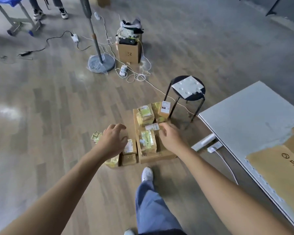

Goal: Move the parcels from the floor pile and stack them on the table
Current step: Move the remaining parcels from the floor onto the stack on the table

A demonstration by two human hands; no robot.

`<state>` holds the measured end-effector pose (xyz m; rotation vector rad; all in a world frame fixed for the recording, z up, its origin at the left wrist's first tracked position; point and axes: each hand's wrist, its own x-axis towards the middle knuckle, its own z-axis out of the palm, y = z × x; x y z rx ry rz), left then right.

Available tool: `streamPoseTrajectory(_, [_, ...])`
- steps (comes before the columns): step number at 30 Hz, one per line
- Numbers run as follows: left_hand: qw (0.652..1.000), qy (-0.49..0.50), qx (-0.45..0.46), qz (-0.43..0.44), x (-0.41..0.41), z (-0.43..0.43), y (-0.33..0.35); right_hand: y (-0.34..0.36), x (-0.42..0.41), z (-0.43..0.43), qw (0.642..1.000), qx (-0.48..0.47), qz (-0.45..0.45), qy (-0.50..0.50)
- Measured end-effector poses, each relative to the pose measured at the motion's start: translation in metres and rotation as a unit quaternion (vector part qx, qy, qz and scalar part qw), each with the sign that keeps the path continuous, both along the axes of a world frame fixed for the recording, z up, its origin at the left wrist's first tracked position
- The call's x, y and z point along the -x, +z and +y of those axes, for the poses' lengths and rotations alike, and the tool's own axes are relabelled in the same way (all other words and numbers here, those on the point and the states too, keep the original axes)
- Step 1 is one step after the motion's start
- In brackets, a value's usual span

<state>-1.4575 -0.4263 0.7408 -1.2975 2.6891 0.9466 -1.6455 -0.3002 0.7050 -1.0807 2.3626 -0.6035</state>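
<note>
A pile of parcels lies on the wooden floor in front of me. A big flat cardboard box (157, 156) carries several smaller taped parcels, among them a yellow-taped one (148, 141) and another (145, 116) farther back. Small boxes (129, 147) sit at its left side. My left hand (113, 143) hovers over the small boxes with fingers spread and holds nothing. My right hand (171, 137) hangs above the big box's right part, fingers loosely bent, holding nothing. The grey table (248, 119) stands at the right with a flat cardboard box (278, 160) on it.
A black stool (187, 89) with a white panel stands just behind the pile. White cables (137, 76) run across the floor to a fan stand (100, 62) and an open carton (129, 51). My leg and shoe (147, 174) are just before the pile. Another person's feet (49, 13) show far left.
</note>
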Motion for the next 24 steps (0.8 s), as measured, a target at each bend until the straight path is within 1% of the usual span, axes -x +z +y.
streamPoseTrajectory(7, [0.993, 0.062, -0.081, -0.054, 0.044, -0.097, -0.073, -0.09, 0.044, -0.096, 0.994, -0.068, -0.085, 0.022])
streamPoseTrajectory(10, [0.985, 0.102, -0.121, -0.065, 0.058, -0.132, -0.118, -0.129, 0.052, -0.13, 0.989, -0.095, -0.109, 0.026])
streamPoseTrajectory(13, [0.978, 0.126, -0.151, -0.075, 0.062, -0.163, -0.177, -0.175, 0.049, -0.161, 0.984, -0.115, -0.129, 0.033])
streamPoseTrajectory(15, [0.97, 0.15, -0.164, -0.095, 0.061, -0.183, -0.23, -0.217, 0.042, -0.181, 0.982, -0.126, -0.132, 0.046])
streamPoseTrajectory(18, [0.953, 0.201, -0.188, -0.128, 0.056, -0.211, -0.335, -0.3, 0.022, -0.211, 0.978, -0.137, -0.15, 0.05])
streamPoseTrajectory(21, [0.941, 0.212, -0.189, -0.185, 0.047, -0.23, -0.454, -0.403, -0.01, -0.241, 0.973, -0.139, -0.182, 0.028])
streamPoseTrajectory(24, [0.917, 0.234, -0.208, -0.247, 0.031, -0.241, -0.562, -0.497, -0.046, -0.257, 0.959, -0.167, -0.229, -0.002])
